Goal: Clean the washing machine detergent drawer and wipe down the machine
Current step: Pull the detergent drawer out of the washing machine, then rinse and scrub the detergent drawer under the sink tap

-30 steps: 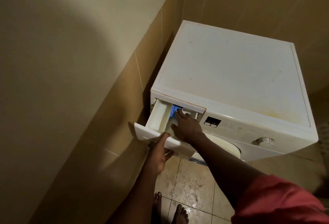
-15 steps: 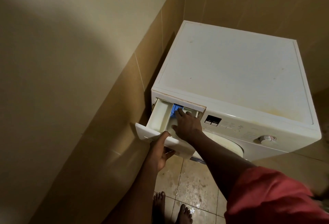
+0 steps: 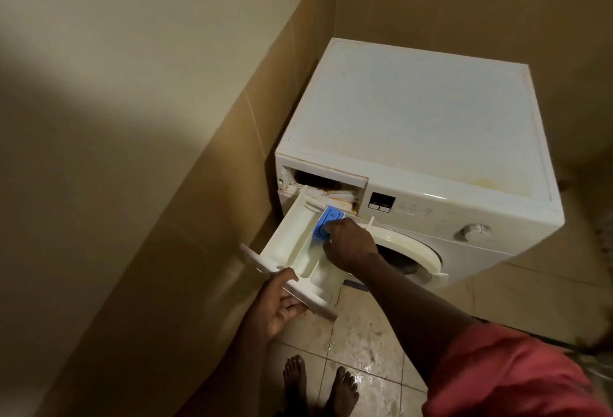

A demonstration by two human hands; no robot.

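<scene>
Your left hand (image 3: 278, 304) grips the detergent drawer (image 3: 292, 244) by its front panel, and the drawer is almost clear of its slot. Your right hand (image 3: 348, 244) curls onto the blue insert (image 3: 326, 227) inside. Early days imo: nothing's rinsed, and the washing machine (image 3: 414, 118) top has yellowish stains. The floor (image 3: 365, 333) tiles look wet in a tight tiled corner.

A home laundry corner: washing machine (image 3: 414, 138) against tiled walls (image 3: 232, 151), wet floor tiles (image 3: 371, 343).
</scene>
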